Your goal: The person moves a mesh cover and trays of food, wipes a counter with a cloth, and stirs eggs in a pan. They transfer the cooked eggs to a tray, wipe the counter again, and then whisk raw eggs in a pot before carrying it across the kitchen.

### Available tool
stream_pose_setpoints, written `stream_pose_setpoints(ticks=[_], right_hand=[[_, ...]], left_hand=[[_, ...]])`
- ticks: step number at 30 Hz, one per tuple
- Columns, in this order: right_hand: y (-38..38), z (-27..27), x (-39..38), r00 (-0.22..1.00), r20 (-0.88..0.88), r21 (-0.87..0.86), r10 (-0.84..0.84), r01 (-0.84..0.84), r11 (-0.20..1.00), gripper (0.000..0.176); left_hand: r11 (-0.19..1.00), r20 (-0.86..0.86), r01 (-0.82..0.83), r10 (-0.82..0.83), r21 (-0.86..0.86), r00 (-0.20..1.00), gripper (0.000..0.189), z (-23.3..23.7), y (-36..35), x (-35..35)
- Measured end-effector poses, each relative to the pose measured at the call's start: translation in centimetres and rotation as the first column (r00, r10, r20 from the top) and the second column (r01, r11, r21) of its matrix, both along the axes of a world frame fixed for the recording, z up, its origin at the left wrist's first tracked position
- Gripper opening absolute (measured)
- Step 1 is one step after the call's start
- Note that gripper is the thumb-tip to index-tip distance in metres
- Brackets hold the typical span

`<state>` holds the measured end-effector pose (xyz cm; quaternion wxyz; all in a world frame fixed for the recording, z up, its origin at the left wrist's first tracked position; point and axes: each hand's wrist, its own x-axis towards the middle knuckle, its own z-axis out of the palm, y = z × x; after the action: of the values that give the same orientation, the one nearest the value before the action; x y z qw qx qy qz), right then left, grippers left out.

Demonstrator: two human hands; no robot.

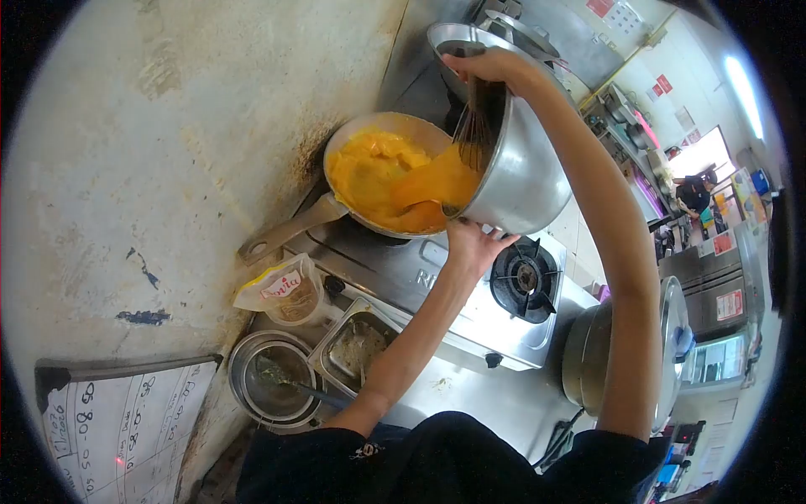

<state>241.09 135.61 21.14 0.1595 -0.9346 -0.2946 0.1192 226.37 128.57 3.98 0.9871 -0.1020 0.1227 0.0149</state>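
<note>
A large steel mixing bowl (535, 168) is tilted over a frying pan (424, 130). Orange-yellow liquid that looks like beaten egg (432, 181) streams from its rim into the pan, where more of it lies in soft folds. My left hand (476, 248) grips the lower rim of the bowl, its fingers partly hidden underneath. At the upper side, my right hand (487, 67) is closed round the handle of a wire whisk (474, 139). The whisk's wires hang inside the bowl by the pouring edge. Whether the right fingers also grip the bowl is hard to see.
The pan's handle (290, 225) points toward the stained wall. A gas burner (526, 279) sits beside the bowl. Nearby are a plastic bag (285, 286), a rectangular steel pan (361, 340) and a round pot (239, 370) with a utensil. A large lidded pot (583, 357) stands right.
</note>
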Motion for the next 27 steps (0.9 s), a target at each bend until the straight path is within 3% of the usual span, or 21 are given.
stream_pose_setpoints(ticks=[1, 2, 4, 5, 7, 9, 11, 13, 14, 16, 19, 21, 23, 24, 26, 27], right_hand=[[0.9, -0.1, -0.1, 0.994, 0.106, -0.075, 0.007, 0.001, 0.997, 0.051], [1.9, -0.2, 0.0, 0.994, 0.106, -0.077, 0.008, 0.0, 0.997, 0.051], [3.9, -0.4, 0.5, 0.96, 0.22, -0.208, 0.175, -0.129, 0.97, 0.055], [4.7, -0.3, 0.4, 0.96, 0.219, -0.21, 0.175, -0.128, 0.969, 0.055], [6.6, 0.5, -0.5, 0.914, 0.222, -0.386, 0.34, -0.238, 0.891, 0.052], [9.3, -0.7, 0.5, 0.9, 0.276, -0.442, 0.339, -0.195, 0.876, 0.049], [11.1, -0.8, -0.1, 0.881, 0.329, -0.492, 0.34, -0.148, 0.858, 0.047], [11.7, 1.4, -2.9, 0.851, 0.238, -0.523, 0.469, -0.294, 0.8, 0.038], [11.2, 2.7, -4.8, 0.851, 0.239, -0.522, 0.468, -0.294, 0.801, 0.038], [10.3, 4.6, -8.0, 0.923, 0.248, -0.539, 0.295, -0.122, 0.833, 0.049], [12.7, 2.1, -7.2, 0.822, 0.409, -0.428, 0.397, -0.212, 0.879, 0.038], [12.3, 2.7, -7.1, 0.836, 0.399, -0.443, 0.376, -0.183, 0.878, 0.038], [11.7, 3.6, -8.0, 0.869, 0.362, -0.474, 0.338, -0.14, 0.869, 0.037], [11.5, 3.9, -8.1, 0.884, 0.343, -0.489, 0.316, -0.119, 0.864, 0.038], [10.6, 4.6, -7.9, 0.9, 0.331, -0.497, 0.284, -0.089, 0.863, 0.038], [9.8, 4.8, -7.1, 0.909, 0.349, -0.409, 0.227, -0.07, 0.91, 0.039]], left_hand=[[0.999, 0.091, -0.033, 0.036, -0.039, 0.995, 0.049, -0.2, -0.2, 0.4], [0.995, 0.181, -0.062, 0.075, -0.08, 0.981, 0.048, -0.4, -0.3, 0.9], [0.991, 0.254, -0.067, 0.096, -0.117, 0.962, 0.047, -0.3, -0.4, 1.9], [0.986, 0.322, -0.069, 0.116, -0.153, 0.94, 0.047, -0.3, -0.5, 2.2], [0.983, 0.349, -0.083, 0.136, -0.162, 0.927, 0.048, 0.4, -0.3, 2.8], [0.981, 0.375, -0.095, 0.154, -0.17, 0.914, 0.049, 1.4, -0.1, 3.0], [0.95, 0.434, -0.096, 0.223, -0.297, 0.873, 0.049, 2.4, 0.5, 3.0], [0.93, 0.444, -0.068, 0.236, -0.361, 0.864, 0.047, 3.4, 1.2, 2.8], [0.904, 0.452, -0.042, 0.252, -0.425, 0.856, 0.046, 3.6, 1.4, 2.8], [0.931, 0.535, -0.085, 0.277, -0.356, 0.798, 0.039, 2.5, 1.6, 3.5], [0.949, 0.638, -0.153, 0.299, -0.275, 0.709, 0.033, 3.0, 1.7, 3.3], [0.952, 0.665, -0.178, 0.303, -0.25, 0.683, 0.033, 4.0, 2.0, 2.8], [0.938, 0.372, -0.209, 0.304, -0.276, 0.877, 0.035, 4.4, 2.2, 2.5], [0.941, 0.377, -0.206, 0.3, -0.269, 0.876, 0.035, 4.1, 2.4, 2.5], [0.86, 0.545, 0.081, 0.243, -0.503, 0.803, 0.044, 2.9, 2.9, 2.8], [0.863, 0.548, 0.088, 0.234, -0.498, 0.803, 0.044, 2.8, 3.2, 2.8]])
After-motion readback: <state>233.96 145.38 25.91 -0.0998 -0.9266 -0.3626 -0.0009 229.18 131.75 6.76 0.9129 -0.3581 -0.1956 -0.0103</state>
